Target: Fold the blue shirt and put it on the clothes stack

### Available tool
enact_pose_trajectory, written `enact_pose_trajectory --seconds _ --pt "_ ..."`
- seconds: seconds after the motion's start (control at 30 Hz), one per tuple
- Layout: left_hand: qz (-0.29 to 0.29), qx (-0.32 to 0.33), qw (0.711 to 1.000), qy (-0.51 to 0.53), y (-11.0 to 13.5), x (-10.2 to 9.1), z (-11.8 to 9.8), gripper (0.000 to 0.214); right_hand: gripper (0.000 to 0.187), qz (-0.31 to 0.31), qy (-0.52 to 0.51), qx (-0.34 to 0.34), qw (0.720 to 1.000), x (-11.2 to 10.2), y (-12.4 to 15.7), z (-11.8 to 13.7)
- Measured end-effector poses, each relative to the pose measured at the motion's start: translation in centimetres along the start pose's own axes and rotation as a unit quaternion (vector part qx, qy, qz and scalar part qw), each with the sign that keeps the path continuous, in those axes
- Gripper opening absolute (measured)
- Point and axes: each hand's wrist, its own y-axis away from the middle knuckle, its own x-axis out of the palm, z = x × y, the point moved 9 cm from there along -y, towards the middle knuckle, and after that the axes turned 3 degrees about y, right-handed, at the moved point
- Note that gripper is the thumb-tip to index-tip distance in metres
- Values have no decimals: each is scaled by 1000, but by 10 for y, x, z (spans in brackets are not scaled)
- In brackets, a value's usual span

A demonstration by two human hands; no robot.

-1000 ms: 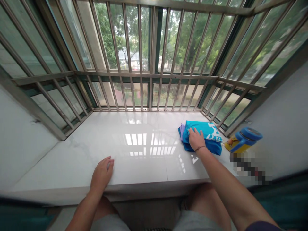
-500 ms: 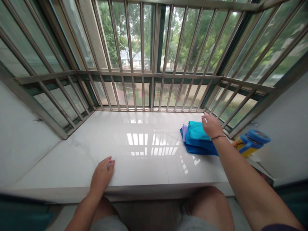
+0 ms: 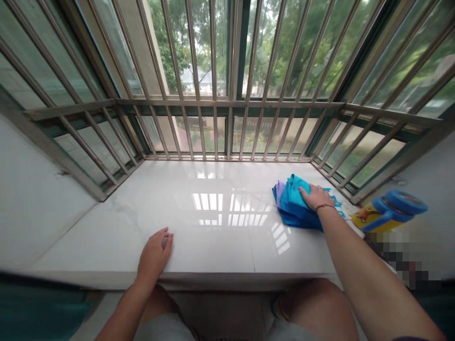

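On the right of the white sill lies a stack of folded cloths. A turquoise cloth (image 3: 294, 192) tops it, bunched into a raised fold, with a darker blue cloth (image 3: 298, 219) beneath and a lilac cloth (image 3: 279, 190) showing at the left edge. My right hand (image 3: 317, 196) is on the turquoise cloth, thumb to the left and fingers around the fabric; their tips are partly hidden. My left hand (image 3: 155, 251) rests near the sill's front edge, loosely curled with a gap between thumb and fingers, and I see nothing held.
A blue and yellow bottle (image 3: 389, 210) stands right of the cloths, beside the right wall. Metal bars (image 3: 229, 102) and window panes enclose the white sill (image 3: 213, 246) at the back and sides. My legs are below its front edge. A patch at the right is pixelated.
My right hand has come down from the stack's back corner onto its top. The turquoise cloth has gone from flat to bunched. My left hand keeps its place; the view has shifted slightly.
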Motion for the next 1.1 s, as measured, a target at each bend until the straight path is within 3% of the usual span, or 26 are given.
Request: enact_pose_trajectory --seconds 0.1,0.3,0.53,0.87,1.1 --pt "8 4 1000 -29 0 5 -2 48 94 3 4 7 1000 0 -1 -1" --pt "41 -30 984 -168 0 23 -1 80 92 -1 5 4 1000 -2 2 2" --pt "77 -47 980 -180 -5 30 0 79 93 13 10 9 1000 1 1 2" --pt "106 -79 975 -180 -37 32 -4 78 88 15 15 18 1000 -2 3 6" --pt "87 -82 976 -181 -45 29 -7 74 87 13 10 12 1000 -8 9 10"
